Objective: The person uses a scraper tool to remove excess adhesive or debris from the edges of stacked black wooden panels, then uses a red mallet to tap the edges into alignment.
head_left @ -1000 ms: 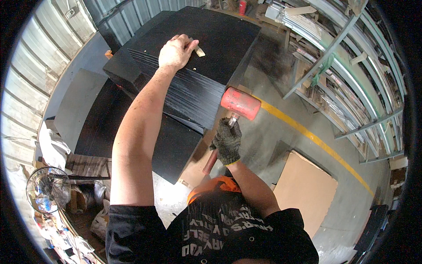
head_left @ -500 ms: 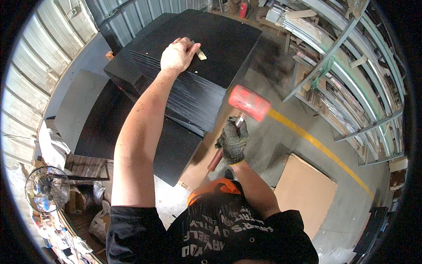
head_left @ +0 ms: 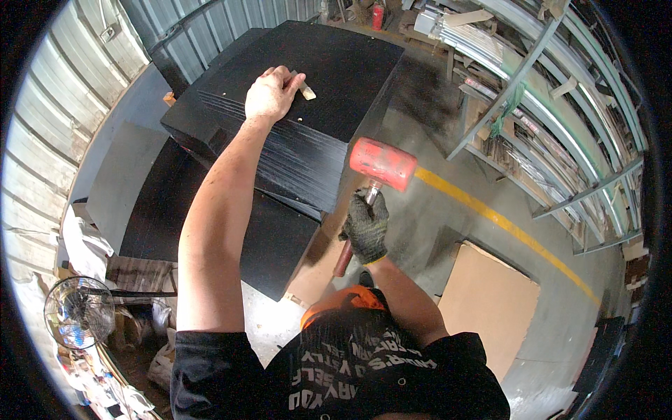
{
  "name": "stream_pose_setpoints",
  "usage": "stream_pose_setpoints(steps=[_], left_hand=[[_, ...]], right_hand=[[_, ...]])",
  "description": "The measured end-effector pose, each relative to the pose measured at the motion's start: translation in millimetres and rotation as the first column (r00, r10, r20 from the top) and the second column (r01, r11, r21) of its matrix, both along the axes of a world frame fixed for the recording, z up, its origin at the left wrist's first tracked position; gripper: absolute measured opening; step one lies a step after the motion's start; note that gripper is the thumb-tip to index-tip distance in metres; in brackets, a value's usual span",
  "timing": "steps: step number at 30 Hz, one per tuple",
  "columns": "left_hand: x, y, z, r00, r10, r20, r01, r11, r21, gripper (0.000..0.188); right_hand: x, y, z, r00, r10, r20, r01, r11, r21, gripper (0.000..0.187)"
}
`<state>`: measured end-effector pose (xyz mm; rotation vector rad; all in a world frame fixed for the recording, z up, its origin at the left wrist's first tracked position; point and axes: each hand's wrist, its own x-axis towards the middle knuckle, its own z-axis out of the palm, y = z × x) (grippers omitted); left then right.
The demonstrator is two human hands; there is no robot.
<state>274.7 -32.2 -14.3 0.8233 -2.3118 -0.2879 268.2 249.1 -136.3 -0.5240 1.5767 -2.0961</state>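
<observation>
A corrugated metal wall [head_left: 63,84] and a grey floor [head_left: 430,206] surround the work. The right hand [head_left: 367,225], in a dark knit glove, is closed around the shaft of a mallet [head_left: 383,164]. The mallet has a scuffed red barrel head and a darker red grip end showing below the fist; its head appears just beside the near right corner of a stack [head_left: 350,77], and contact cannot be told. The bare left hand [head_left: 268,96] is pinched on a pale strip [head_left: 308,92] over the stack's top, by the near edge; one end pokes out past the thumb. The stack is of black sheets, their edges streaked grey, with a few pale specks on top. A lower black pile [head_left: 276,245] lies nearer the person. Farther out are a yellow line [head_left: 504,218], cardboard [head_left: 490,301], a loaded rack [head_left: 539,84] and, at lower left, a fan [head_left: 78,311].
</observation>
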Motion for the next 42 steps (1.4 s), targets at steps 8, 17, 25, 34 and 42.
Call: stream_pose_setpoints(steps=[8,17,25,34,42], left_hand=[[-1,1,-1,1.0,0.013,0.009,-0.013,1.0,0.012,0.044],[-1,0,-2,1.0,0.016,-0.002,-0.016,1.0,-0.007,0.045],[-2,0,0,0.999,0.024,0.023,-0.024,1.0,0.009,0.046],[1,0,1,1.0,0.01,0.009,-0.01,1.0,-0.003,0.045],[1,-3,-3,1.0,0.012,0.006,-0.012,1.0,-0.019,0.045]], right_hand=[[-5,3,21,0.987,0.031,0.159,-0.034,0.999,0.019,0.012],[-6,3,20,0.99,0.046,0.135,-0.052,0.998,0.038,0.012],[-12,-3,-12,0.996,-0.007,-0.09,0.012,0.999,0.051,0.016],[-20,-2,-17,0.979,0.001,-0.203,0.012,0.998,0.063,0.016],[-5,-1,9,0.997,0.031,0.065,-0.032,0.999,0.014,0.014]])
